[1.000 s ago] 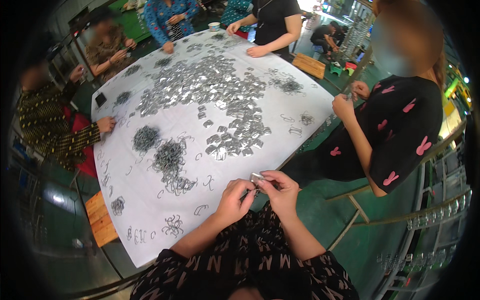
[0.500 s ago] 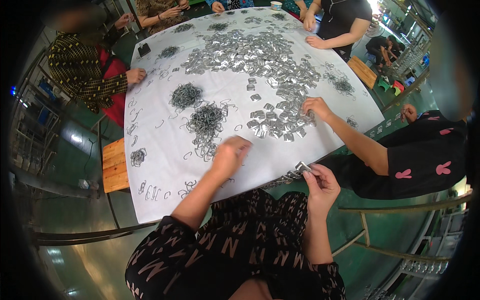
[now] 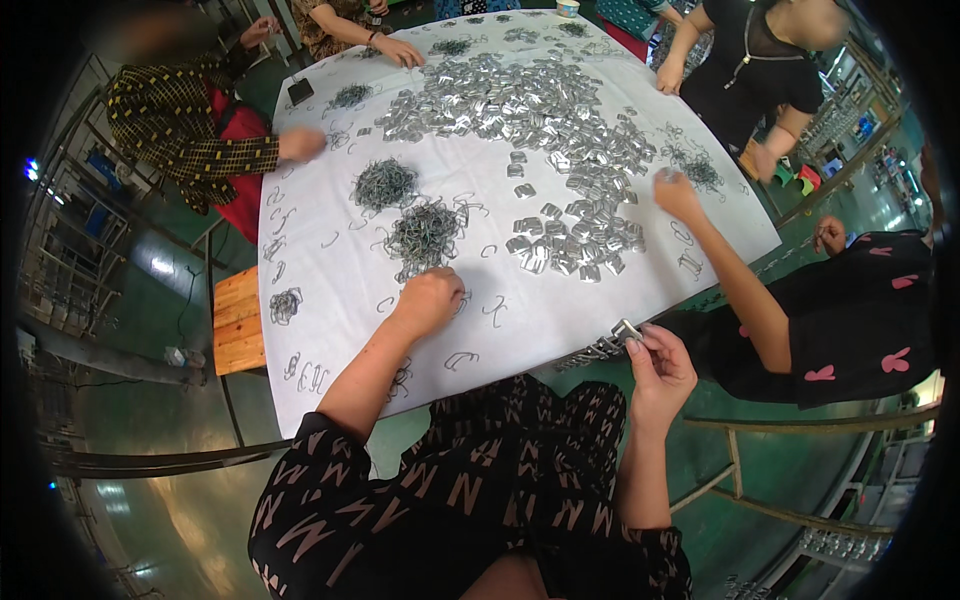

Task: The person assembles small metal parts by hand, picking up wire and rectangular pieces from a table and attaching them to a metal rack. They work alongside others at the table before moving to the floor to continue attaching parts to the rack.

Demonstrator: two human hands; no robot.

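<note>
Right hand [image 3: 664, 370] pinching metal buckle [image 3: 627, 331], left hand [image 3: 430, 300] curled at hooked-wire pile [image 3: 425, 235], grip hidden; pieces, seemingly interlocked, could drag out in a clump.

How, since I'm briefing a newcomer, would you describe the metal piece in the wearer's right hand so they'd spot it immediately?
Start at the big white-covered table and follow its near edge rightward. There the wearer's right hand pinches a small, silvery metal piece. Unlike similar pieces lying on the table, it is held up.
</note>
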